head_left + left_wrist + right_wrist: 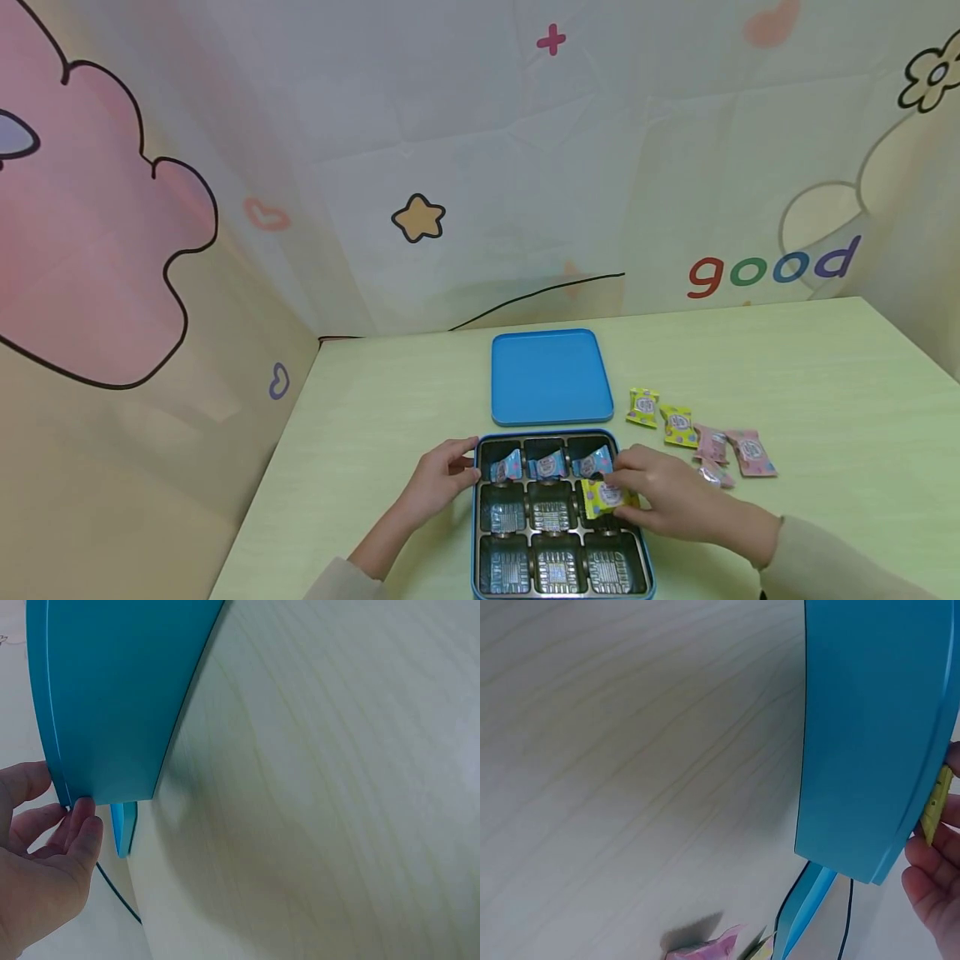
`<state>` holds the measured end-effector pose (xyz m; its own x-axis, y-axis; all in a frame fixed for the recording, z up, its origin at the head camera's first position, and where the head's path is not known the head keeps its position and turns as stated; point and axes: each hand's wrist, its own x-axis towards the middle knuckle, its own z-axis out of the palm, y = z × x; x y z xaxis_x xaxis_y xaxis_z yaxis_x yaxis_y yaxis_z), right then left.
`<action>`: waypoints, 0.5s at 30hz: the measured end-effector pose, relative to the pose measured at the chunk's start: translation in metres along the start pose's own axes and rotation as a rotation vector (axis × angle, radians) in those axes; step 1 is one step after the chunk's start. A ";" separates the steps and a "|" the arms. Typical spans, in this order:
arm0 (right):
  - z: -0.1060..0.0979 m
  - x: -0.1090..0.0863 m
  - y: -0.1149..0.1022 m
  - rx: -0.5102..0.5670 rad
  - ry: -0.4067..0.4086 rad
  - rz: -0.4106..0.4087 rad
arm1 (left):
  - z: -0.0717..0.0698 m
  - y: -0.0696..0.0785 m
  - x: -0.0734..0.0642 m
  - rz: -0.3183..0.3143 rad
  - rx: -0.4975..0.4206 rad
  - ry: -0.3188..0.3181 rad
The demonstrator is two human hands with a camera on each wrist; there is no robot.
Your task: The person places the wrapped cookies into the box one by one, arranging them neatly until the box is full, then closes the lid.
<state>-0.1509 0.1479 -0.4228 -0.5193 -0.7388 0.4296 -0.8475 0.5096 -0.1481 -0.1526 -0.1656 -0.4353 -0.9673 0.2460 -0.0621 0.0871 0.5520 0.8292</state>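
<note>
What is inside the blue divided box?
Each far compartment shows a blue-wrapped candy. The right hand holds a yellow-wrapped candy over the middle row's right compartment, covering most of it; whatever lies beneath is hidden. The other five look bare.

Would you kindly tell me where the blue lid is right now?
In the head view, the blue lid lies on the table, just beyond the open box and left of the loose yellow packets.

1. Holding the far left corner of the blue box (pixel 112 697) with the left grip (pixel 438 475), thumb and fingers bent.
2. Slanting left of the box with the bare left wrist (pixel 382 537).
3. Pinching over the box's right rim with the right grip (pixel 663 492).
4. Showing right of the box with the sleeved right forearm (pixel 825 558).
</note>
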 end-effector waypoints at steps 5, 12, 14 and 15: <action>0.001 0.001 -0.001 0.011 -0.014 0.008 | 0.000 -0.001 0.000 0.000 -0.001 -0.003; 0.003 0.001 -0.001 0.016 -0.048 0.025 | -0.001 -0.001 -0.001 0.015 -0.030 -0.002; 0.003 0.000 -0.001 0.010 -0.057 0.027 | -0.001 0.000 -0.001 0.015 -0.030 0.000; 0.003 0.000 -0.001 0.006 -0.057 0.025 | -0.001 0.000 -0.001 0.016 -0.027 0.001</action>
<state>-0.1501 0.1460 -0.4257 -0.5453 -0.7499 0.3745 -0.8350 0.5253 -0.1638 -0.1518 -0.1665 -0.4346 -0.9662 0.2534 -0.0483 0.0957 0.5261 0.8450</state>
